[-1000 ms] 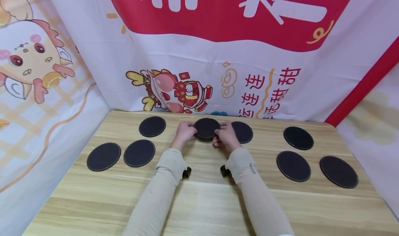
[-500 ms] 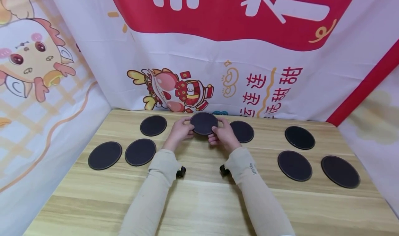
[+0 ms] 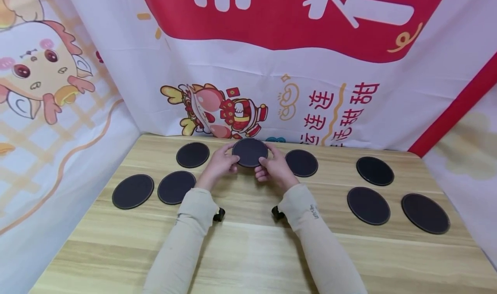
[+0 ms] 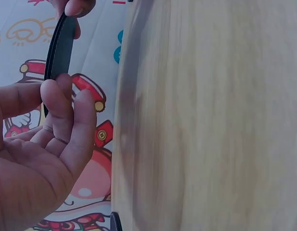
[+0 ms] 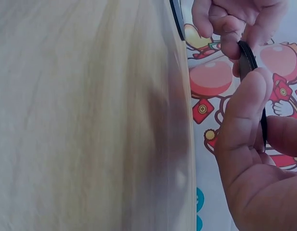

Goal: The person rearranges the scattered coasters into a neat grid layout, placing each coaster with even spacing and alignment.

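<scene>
A round black coaster [image 3: 250, 153] with a thin stitched-looking rim is held up between both hands near the back of the table. My left hand [image 3: 220, 164] pinches its left edge, while the right hand [image 3: 275, 166] pinches the right edge. Seen edge-on in the left wrist view, the coaster [image 4: 62, 48] is off the wood, with the left hand's fingers [image 4: 57, 103] on its near edge. The right wrist view shows the right thumb and fingers [image 5: 244, 106] on either side of the coaster [image 5: 247, 62]. Just right of the right hand lies another coaster [image 3: 301, 162].
Three coasters lie flat at the left, one of them [image 3: 176, 187] near the left forearm. Three more, including one [image 3: 368, 205], lie at the right. The wooden table [image 3: 248, 255] ends at a printed cloth backdrop [image 3: 240, 65] behind the hands.
Both hands have raised the coaster from low over the table and shifted it slightly left. Its face has tilted more toward the head camera. The other coasters stay in place.
</scene>
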`<state>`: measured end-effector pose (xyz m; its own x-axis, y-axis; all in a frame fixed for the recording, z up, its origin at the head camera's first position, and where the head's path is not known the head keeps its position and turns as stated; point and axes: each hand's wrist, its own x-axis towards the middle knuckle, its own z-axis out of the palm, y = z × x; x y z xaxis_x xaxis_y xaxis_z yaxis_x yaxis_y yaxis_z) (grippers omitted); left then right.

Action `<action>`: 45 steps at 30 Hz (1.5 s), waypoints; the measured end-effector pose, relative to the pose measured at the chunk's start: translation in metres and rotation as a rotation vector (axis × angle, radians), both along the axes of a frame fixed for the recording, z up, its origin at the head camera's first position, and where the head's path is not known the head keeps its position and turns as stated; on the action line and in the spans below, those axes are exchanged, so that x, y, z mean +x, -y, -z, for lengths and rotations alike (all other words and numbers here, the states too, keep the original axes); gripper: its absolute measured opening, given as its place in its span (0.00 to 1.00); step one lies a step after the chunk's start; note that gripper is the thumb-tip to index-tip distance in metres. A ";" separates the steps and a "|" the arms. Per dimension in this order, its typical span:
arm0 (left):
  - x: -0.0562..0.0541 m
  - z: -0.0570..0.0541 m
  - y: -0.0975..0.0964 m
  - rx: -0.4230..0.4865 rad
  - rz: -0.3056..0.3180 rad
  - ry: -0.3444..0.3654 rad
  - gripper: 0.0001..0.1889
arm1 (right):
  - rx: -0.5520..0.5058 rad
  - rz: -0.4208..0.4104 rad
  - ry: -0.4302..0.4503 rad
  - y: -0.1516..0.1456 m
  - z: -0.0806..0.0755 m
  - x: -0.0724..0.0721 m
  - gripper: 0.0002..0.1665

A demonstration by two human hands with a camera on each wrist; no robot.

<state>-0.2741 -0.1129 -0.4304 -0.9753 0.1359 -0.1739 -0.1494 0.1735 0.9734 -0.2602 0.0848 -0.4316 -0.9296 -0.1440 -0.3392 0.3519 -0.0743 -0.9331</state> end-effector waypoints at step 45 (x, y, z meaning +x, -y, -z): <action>0.019 0.000 0.063 -0.376 0.164 0.035 0.35 | 0.065 -0.094 0.017 0.051 0.015 0.016 0.41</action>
